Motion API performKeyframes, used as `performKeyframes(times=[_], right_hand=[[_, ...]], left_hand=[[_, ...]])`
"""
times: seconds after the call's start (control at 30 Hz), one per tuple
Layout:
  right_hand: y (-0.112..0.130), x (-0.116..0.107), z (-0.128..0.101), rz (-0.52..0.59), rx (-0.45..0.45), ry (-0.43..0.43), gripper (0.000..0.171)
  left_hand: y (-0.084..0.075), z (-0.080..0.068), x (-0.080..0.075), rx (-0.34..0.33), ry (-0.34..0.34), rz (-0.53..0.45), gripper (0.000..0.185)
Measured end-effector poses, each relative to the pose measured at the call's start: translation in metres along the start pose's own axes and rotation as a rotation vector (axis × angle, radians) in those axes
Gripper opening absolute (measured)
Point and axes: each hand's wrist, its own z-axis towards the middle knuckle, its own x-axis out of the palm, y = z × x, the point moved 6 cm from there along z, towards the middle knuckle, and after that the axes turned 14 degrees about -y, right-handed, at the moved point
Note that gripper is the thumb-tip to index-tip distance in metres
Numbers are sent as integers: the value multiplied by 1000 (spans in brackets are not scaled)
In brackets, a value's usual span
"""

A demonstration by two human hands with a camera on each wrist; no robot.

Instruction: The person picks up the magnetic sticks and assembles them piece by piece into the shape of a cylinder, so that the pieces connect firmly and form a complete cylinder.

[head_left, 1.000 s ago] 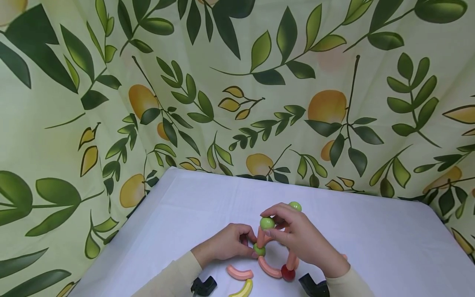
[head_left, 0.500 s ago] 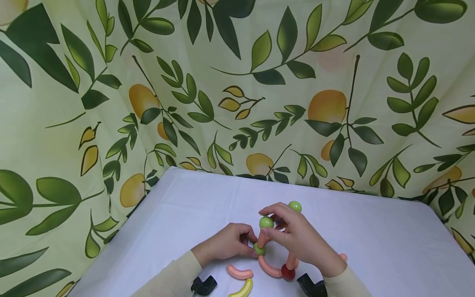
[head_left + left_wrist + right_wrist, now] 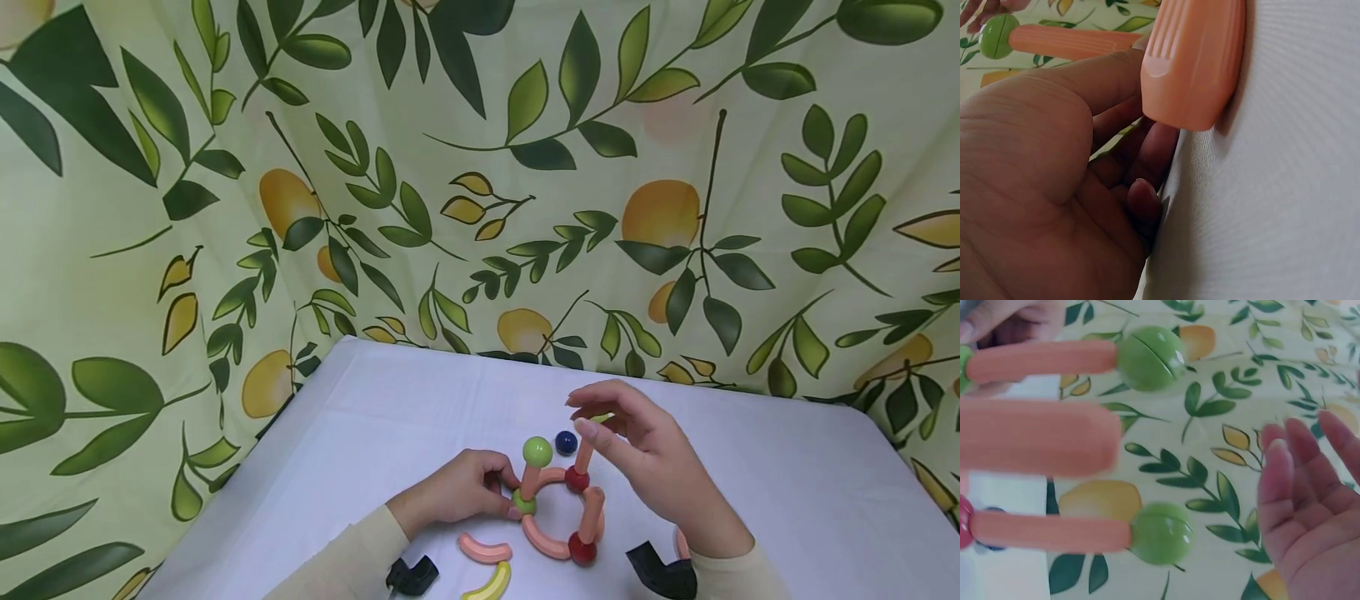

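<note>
On the white table stands a ring of curved pink rods (image 3: 546, 541) joined by magnetic-looking balls. My left hand (image 3: 468, 487) pinches the green ball (image 3: 520, 505) at the ring's left side. From that ball rises a straight pink rod (image 3: 529, 481), topped by another green ball (image 3: 537, 452). Two red balls (image 3: 582, 548) sit on the ring, each bearing an upright pink rod. My right hand (image 3: 645, 442) holds nothing, its fingers apart and loosely bent, partly hiding the far green ball (image 3: 1161, 533) in the head view. The front upright rod (image 3: 1041, 437) has a bare top.
A dark blue ball (image 3: 566, 442) lies behind the ring. Before my left hand lie a loose curved pink rod (image 3: 484, 552) and a yellow curved rod (image 3: 489, 583). Another pink piece (image 3: 682, 544) shows beside my right wrist. A leaf-patterned cloth (image 3: 480, 208) hangs behind the table.
My right hand has let go of the green ball on the left upright rod and moved right and slightly up. The blue ball has come into sight. My left hand stays put.
</note>
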Motion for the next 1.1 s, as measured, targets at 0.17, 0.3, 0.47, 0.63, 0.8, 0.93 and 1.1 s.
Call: performKeyframes(times=[0.17, 0.3, 0.47, 0.63, 0.8, 0.93, 1.1], right_hand=[[-6, -24, 5, 45, 38, -133, 27], [-26, -39, 8, 75, 124, -244, 26], [-57, -42, 10, 205, 224, -264, 36], [-89, -36, 8, 301, 358, -225, 47], [-119, -26, 1, 274, 485, -205, 66], [-144, -15, -6, 166, 586, -166, 75], [-165, -1, -18, 16, 676, -68, 58]], left_hand=[[0, 0, 0, -4, -2, 13, 24], [0, 0, 0, -5, -6, 21, 23], [-1, -1, 0, 4, -11, 19, 23], [-2, -1, 0, 6, -8, 16, 23], [-1, 0, 0, 15, -7, 22, 23], [-1, 0, 0, 24, -10, 24, 23], [0, -1, 0, 20, -9, 25, 23]])
